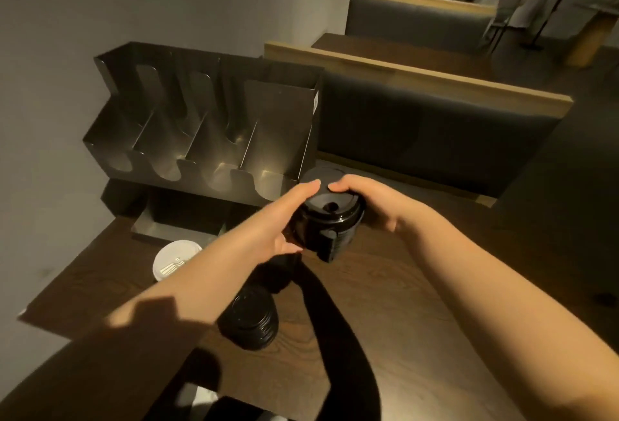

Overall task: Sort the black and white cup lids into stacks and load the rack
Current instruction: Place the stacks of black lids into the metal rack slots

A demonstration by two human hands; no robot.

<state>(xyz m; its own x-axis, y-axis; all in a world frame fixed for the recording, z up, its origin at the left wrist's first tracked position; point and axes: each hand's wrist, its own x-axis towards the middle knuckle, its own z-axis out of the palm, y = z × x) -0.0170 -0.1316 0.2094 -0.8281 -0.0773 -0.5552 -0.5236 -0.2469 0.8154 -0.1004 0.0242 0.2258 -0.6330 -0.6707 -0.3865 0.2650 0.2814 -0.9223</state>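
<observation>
A tall stack of black lids (326, 226) stands on the dark wooden table (418, 303), just in front of the rack's right end. My left hand (288, 219) holds its left side and my right hand (365, 201) grips its right side, fingertips on the top lid. The black metal rack (201, 129) stands behind at the wall, its slanted slots holding nothing. A shorter stack of black lids (249, 320) sits nearer me. More black lids (278, 273) lie partly under my left forearm. A white lid (174, 260) lies at the left, half hidden by that arm.
A lower open tray (181, 219) of the rack sits beneath the slots. The wall runs along the left. A padded booth bench (435, 132) stands right behind the table. Further tables and a person are far back right.
</observation>
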